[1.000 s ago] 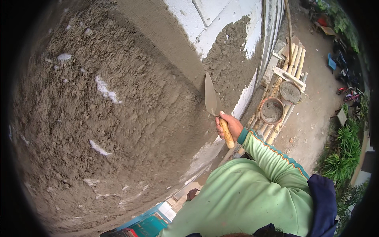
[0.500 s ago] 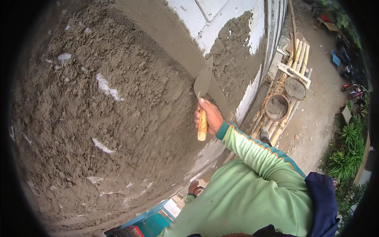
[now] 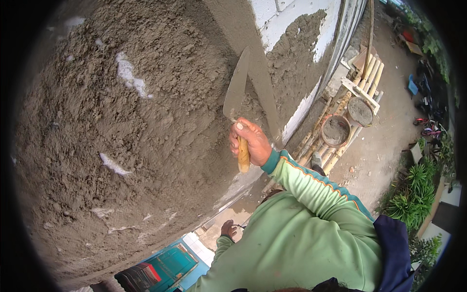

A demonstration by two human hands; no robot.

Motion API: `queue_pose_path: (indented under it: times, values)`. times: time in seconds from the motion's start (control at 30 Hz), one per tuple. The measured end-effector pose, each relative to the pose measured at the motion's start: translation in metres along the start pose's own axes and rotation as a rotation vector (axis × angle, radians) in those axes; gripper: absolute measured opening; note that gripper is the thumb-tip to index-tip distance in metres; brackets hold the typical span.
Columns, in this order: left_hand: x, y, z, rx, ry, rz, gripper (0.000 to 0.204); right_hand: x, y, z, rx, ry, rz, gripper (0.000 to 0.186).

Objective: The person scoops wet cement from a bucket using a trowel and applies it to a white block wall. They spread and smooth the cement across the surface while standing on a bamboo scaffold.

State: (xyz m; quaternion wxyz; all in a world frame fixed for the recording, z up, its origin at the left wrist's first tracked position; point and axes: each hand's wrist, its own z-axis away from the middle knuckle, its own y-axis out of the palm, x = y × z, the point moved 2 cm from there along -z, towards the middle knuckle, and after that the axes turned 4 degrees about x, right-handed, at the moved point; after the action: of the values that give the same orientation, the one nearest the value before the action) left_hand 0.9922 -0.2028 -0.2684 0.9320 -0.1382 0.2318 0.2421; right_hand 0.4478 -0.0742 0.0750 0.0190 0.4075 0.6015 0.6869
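Note:
My right hand [image 3: 252, 141] is closed round the wooden handle of a pointed trowel [image 3: 237, 90]. Its grey metal blade points up and a little right, over the rough wet mortar [image 3: 160, 117] on the wall. Whether the blade touches the mortar, I cannot tell. Just right of the blade runs a smooth grey band [image 3: 262, 87] of mortar. My left hand [image 3: 228, 229] hangs low beside my body, well apart from the trowel, with its fingers loosely apart and no held thing that I can make out.
Bare white blockwork [image 3: 277, 24] shows at the upper right. Two round tubs of mortar, one nearer [image 3: 335, 130] and one farther [image 3: 360, 112], stand on a bamboo platform [image 3: 372, 75]. A foot [image 3: 317, 163] is beside the poles. Green plants [image 3: 413, 194] border the ground at right.
The view has shifted, and the wall marks sit higher. The trowel blade has turned and looks narrower, its tip further left. My left hand shows more fully. The right-hand grip is unchanged.

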Motion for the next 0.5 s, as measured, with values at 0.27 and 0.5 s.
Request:
queue_pose_path:
  times: [0.27, 0.5]
  values:
    - [-0.023, 0.035, 0.005, -0.161, -0.087, 0.274, 0.054, -0.066, -0.144, 0.051, -0.634, 0.137, -0.341, 0.034]
    - [0.008, 0.063, 0.009, -0.084, -0.091, 0.404, 0.051, -0.034, -0.291, 0.14, -0.958, 0.451, -0.081, 0.029]
